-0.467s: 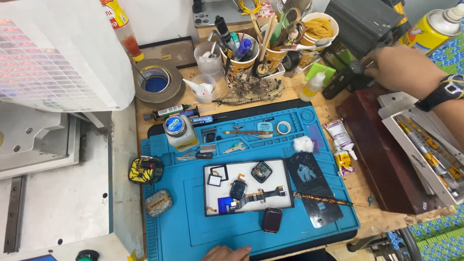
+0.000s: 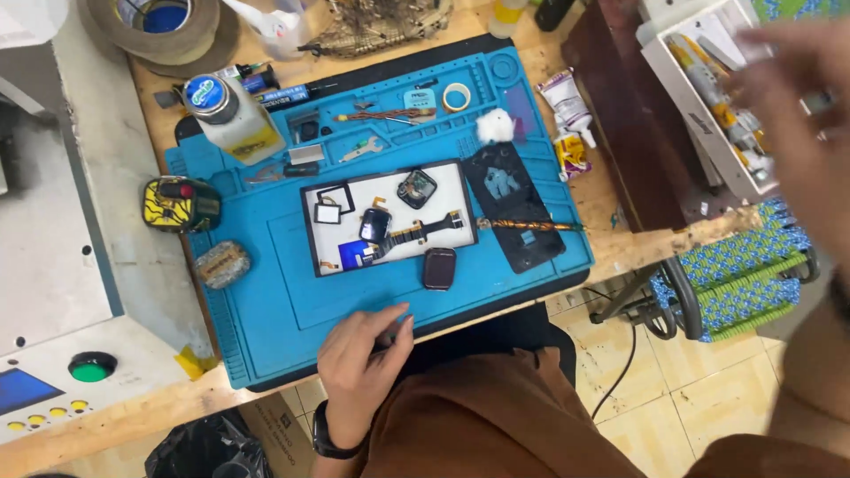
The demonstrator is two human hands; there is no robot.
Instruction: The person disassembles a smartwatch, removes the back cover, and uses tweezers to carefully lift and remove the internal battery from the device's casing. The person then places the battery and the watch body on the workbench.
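Looking down at our wooden bench, we've got the left hand resting on the near edge of the big blue silicone repair mat, fingers loosely curled together with what looks like a thin dark tool tucked under them, though we can't really make it out. Just past the fingertips sits a small dark rounded smartwatch body, right by the white rectangular work tray that holds a black watch screen, a flex cable and some square frames. A black phone-shaped panel lies just right of the tray with a cotton ball above it.

Our right hand is up at the right side, over a white parts box, and it's so blurred we can't tell whether it's spread or pinching anything.

A white glue bottle with a blue cap stands at the mat's far left corner.
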